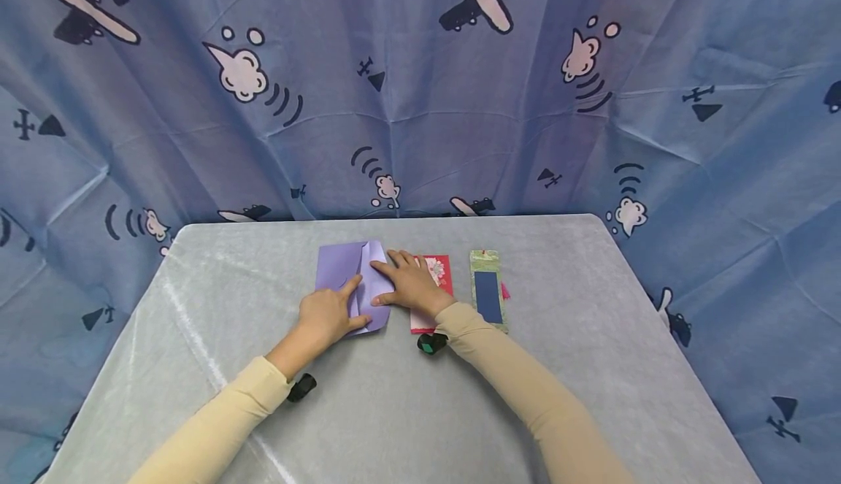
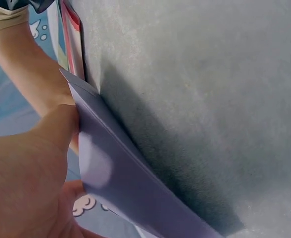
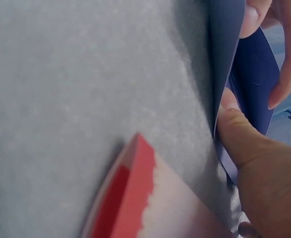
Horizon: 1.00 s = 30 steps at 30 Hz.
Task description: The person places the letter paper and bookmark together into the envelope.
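A purple folded paper [image 1: 338,265], envelope-like, lies on the table with a lighter panel on its right side. My left hand [image 1: 325,315] touches its lower middle with a straight index finger and the thumb. From the other side my right hand [image 1: 414,287] rests on the lighter panel, fingers spread, partly over a red and pink flowered card [image 1: 439,271]. In the right wrist view, the right thumb [image 3: 234,121] lies against the raised purple panel [image 3: 227,44]. The left wrist view shows the purple paper [image 2: 110,163] slanting up from the table beside the left hand [image 2: 26,183].
Right of the flowered card lies a green card [image 1: 486,258] with a dark blue panel, and a bit of pink [image 1: 505,290] shows at its edge. A grey cloth covers the table [image 1: 578,265]. Behind it hangs a blue curtain [image 1: 420,141] printed with airplanes.
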Tool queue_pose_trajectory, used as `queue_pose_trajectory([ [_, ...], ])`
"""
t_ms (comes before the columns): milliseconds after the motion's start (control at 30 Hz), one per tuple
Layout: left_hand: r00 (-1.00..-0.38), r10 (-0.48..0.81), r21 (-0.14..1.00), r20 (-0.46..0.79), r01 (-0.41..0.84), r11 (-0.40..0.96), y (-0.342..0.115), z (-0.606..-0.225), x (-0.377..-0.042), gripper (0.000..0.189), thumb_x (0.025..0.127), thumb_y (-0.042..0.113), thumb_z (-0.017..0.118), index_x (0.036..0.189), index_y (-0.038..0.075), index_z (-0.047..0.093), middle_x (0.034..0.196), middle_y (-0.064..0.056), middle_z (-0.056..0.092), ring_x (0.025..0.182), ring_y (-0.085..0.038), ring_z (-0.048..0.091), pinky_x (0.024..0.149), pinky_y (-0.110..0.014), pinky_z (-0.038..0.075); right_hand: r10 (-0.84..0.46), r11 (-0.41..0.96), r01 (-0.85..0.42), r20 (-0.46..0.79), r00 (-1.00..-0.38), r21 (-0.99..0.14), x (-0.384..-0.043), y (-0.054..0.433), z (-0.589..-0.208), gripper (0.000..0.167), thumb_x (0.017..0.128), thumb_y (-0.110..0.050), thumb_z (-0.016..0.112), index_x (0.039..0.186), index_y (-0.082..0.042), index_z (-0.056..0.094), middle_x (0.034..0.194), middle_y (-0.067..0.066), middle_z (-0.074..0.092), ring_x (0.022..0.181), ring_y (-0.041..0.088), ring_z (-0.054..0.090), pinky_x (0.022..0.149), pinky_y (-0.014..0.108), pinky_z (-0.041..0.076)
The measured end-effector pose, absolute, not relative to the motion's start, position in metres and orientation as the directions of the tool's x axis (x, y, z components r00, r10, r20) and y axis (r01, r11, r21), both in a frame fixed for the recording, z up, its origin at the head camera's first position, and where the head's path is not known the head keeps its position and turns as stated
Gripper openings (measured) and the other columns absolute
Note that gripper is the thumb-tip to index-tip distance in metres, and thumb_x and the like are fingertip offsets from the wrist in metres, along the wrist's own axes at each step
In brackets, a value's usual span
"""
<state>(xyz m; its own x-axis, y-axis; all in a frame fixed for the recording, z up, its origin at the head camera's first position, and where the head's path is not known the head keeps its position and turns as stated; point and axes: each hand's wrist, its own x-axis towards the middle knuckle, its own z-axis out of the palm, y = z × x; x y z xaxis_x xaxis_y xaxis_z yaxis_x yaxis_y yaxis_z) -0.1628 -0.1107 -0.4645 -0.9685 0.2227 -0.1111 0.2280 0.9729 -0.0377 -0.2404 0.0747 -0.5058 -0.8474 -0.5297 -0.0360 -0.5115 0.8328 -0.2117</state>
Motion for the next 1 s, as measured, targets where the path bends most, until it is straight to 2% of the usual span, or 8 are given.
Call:
queue_pose_trajectory([
  [233, -0.974, 0.213, 0.003, -0.078, 0.213, 0.977, -0.112, -0.468, -0.162, 0.086, 0.080, 0.067, 0.065, 0.149, 0.022, 0.044, 0.059, -0.012, 0.060, 0.055, -0.024, 0.060, 0.049, -0.040, 0.050, -0.527, 0.833, -0.510, -0.029, -0.849, -0.215, -0.239, 0.074, -0.506, 0.083, 0.080, -0.064, 0.068, 0.151, -0.030, 0.041, 0.159, 0.015, 0.035, 0.147, 0.039, 0.032, 0.116, 0.063, 0.025],
  [367, -0.977, 0.214, 0.028, -0.016, 0.214, 0.977, -0.111, -0.470, -0.160, 0.084, 0.080, 0.065, 0.068, 0.148, 0.020, 0.046, 0.055, -0.011, 0.057, 0.051, -0.024, 0.058, 0.046, -0.039, 0.048, -0.516, 0.839, -0.499, -0.028, -0.856, -0.219, -0.239, 0.076, -0.505, 0.084, 0.079, -0.064, 0.069, 0.151, -0.031, 0.041, 0.159, 0.015, 0.036, 0.147, 0.039, 0.032, 0.116, 0.062, 0.025],
  [600, -0.982, 0.187, -0.010, 0.038, 0.187, 0.982, -0.108, -0.475, -0.157, 0.083, 0.078, 0.066, 0.068, 0.147, 0.023, 0.047, 0.056, -0.012, 0.060, 0.053, -0.028, 0.061, 0.047, -0.038, 0.046, -0.511, 0.840, -0.490, -0.036, -0.859, -0.232, -0.240, 0.074, -0.504, 0.086, 0.078, -0.064, 0.070, 0.152, -0.032, 0.039, 0.158, 0.014, 0.037, 0.147, 0.038, 0.033, 0.116, 0.062, 0.025],
  [1000, -0.979, 0.188, 0.065, 0.081, 0.194, 0.979, -0.108, -0.475, -0.155, 0.082, 0.075, 0.058, 0.075, 0.143, 0.020, 0.050, 0.060, -0.017, 0.063, 0.057, -0.033, 0.063, 0.051, -0.042, 0.050, -0.511, 0.828, -0.484, -0.028, -0.859, -0.284, -0.239, 0.073, -0.501, 0.086, 0.080, -0.064, 0.069, 0.152, -0.031, 0.038, 0.157, 0.014, 0.038, 0.146, 0.037, 0.035, 0.117, 0.061, 0.023],
])
